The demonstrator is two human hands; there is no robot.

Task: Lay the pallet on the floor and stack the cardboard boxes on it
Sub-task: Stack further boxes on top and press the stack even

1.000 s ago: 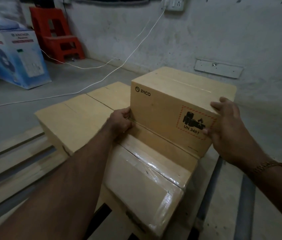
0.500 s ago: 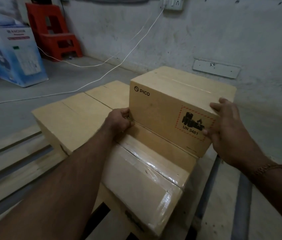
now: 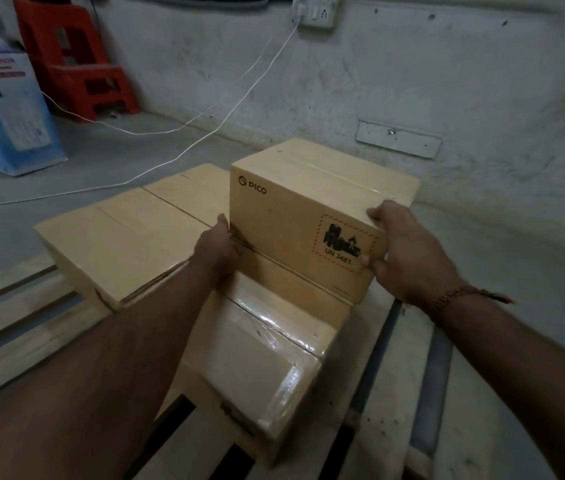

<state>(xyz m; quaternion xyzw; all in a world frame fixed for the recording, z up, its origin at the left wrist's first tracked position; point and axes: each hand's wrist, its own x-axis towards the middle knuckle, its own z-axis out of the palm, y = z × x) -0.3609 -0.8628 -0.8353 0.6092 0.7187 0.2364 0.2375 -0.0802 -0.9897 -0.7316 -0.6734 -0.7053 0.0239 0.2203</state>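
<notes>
A wooden pallet [image 3: 14, 327] lies flat on the floor. On it stand a low cardboard box [image 3: 128, 244] at the left and a tape-wrapped box [image 3: 256, 355] in front. A PICO-marked cardboard box [image 3: 294, 220] with a UN 3481 label sits on top of the tape-wrapped one, toward its far end. My left hand [image 3: 217, 247] grips its lower left corner. My right hand [image 3: 402, 251] holds its right end, fingers over the top edge and thumb on the front face.
A red plastic stool [image 3: 76, 60] and a blue-and-white appliance carton [image 3: 0, 112] stand at the back left. White cables [image 3: 184, 154] run from a wall socket [image 3: 314, 10] across the floor. The grey wall rises close behind the boxes.
The PICO box has been slid slightly away from me on the lower box, with both hands staying on its ends. The view has shifted a little.
</notes>
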